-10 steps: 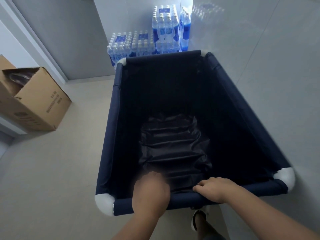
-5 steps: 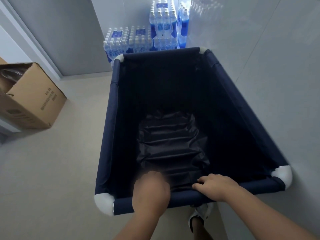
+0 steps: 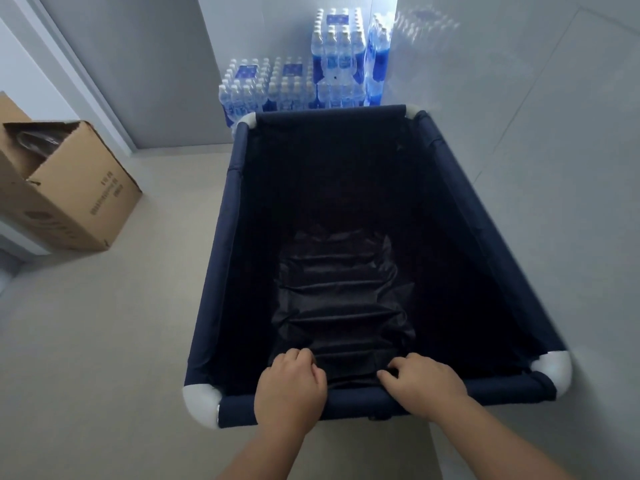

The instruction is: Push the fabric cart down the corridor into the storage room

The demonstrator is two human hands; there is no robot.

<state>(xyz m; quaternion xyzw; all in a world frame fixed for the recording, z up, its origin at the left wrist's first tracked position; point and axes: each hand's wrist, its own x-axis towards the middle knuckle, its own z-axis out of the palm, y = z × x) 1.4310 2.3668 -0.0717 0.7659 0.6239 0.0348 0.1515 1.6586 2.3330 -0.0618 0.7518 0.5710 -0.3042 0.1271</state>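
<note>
A dark navy fabric cart (image 3: pixel 221 258) with white corner joints fills the middle of the view, standing close along the right wall. Its inside holds only crumpled black lining (image 3: pixel 339 299). My left hand (image 3: pixel 291 389) curls over the near rim bar, left of centre. My right hand (image 3: pixel 422 382) grips the same bar a little to the right. The cart's far rim sits just short of stacked packs of water bottles (image 3: pixel 294 84) against the back wall.
An open cardboard box (image 3: pixel 69 188) lies tilted on the floor at the left, beside a door frame (image 3: pixel 83 74). Beige floor (image 3: pixel 104 323) stretches left of the cart. A grey tiled wall (image 3: pixel 554 168) runs along the right side.
The view has shifted slightly; the cart sits a bit lower in frame, its far rim still close to the bottle packs. Both hands stay on the near bar. My shoe below the cart is gone from view.
</note>
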